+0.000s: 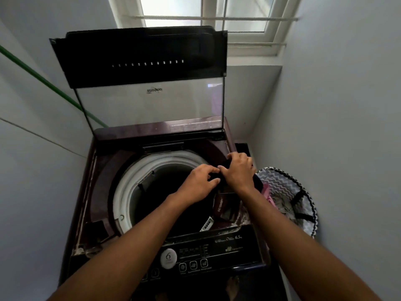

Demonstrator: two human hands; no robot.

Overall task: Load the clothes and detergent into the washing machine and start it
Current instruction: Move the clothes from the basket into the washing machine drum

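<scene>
A dark maroon top-load washing machine (104, 170) stands below me with its glass lid (149, 103) raised upright. Its drum opening (165, 192) with a white rim looks dark inside. Over the drum's right edge my left hand (198, 183) and my right hand (238, 170) both grip a dark garment (258, 181), which hangs down between the machine and the basket. An open detergent drawer (223, 205) sits just below my hands. The control panel (206, 255) lies along the near edge.
A laundry basket (290, 192) with a zigzag-pattern lining stands right of the machine, holding pink and other clothes. Grey walls close in on both sides. A window (206, 11) is behind the machine, and a green hose (43, 81) runs along the left wall.
</scene>
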